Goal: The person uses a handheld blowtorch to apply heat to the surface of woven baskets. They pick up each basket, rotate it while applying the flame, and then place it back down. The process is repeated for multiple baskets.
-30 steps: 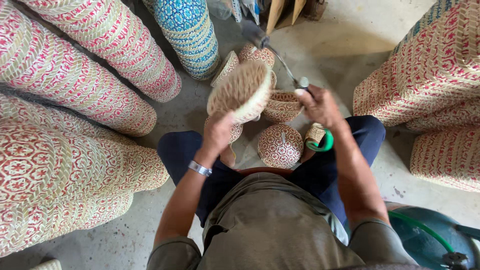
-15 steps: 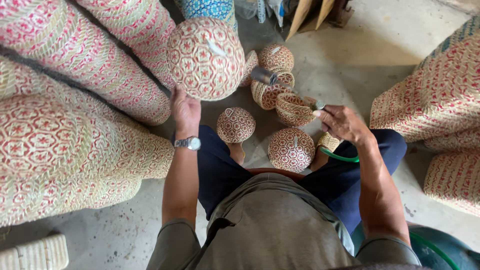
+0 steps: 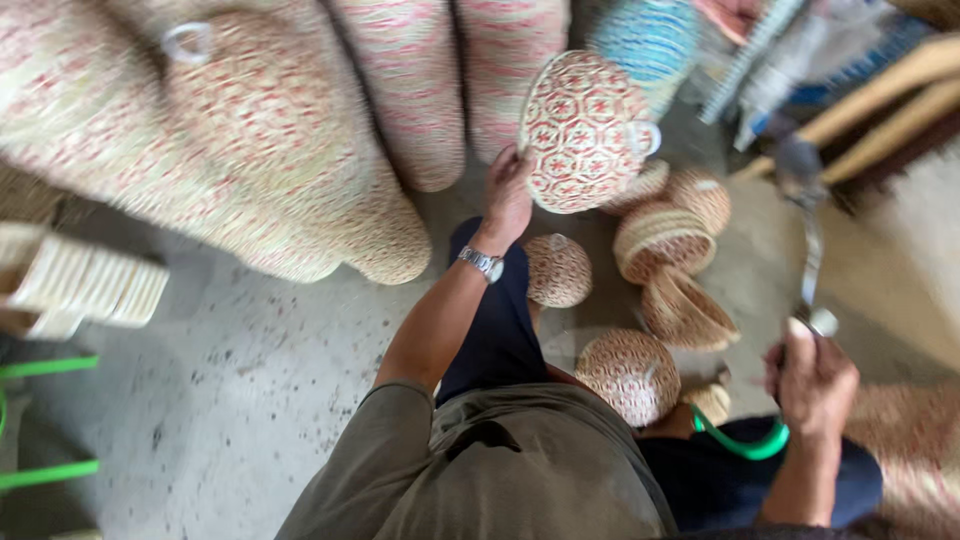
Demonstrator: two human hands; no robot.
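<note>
My left hand (image 3: 508,193) holds up a round woven lid (image 3: 583,130) with a red and cream star pattern and a small loop handle on its right side. My right hand (image 3: 815,380) is closed around the handle of a thin metal tool (image 3: 808,235) that points away from me. Between my knees on the floor lie two more patterned woven lids (image 3: 557,270) (image 3: 628,375). Small woven baskets (image 3: 663,240) lie just beyond them, one tipped on its side (image 3: 688,312). A green ring (image 3: 742,443) rests on my right leg.
Tall stacks of red and cream woven baskets (image 3: 270,130) lie on their sides at the left and back. A blue patterned stack (image 3: 650,40) stands behind. Wooden pieces (image 3: 880,90) lean at the far right. A pale slatted crate (image 3: 75,285) and green tubing (image 3: 45,420) are at the left.
My view has swung left and tilted. My left hand has carried the lid to the right, over the small baskets. My right hand has drawn back toward my right knee with the tool.
</note>
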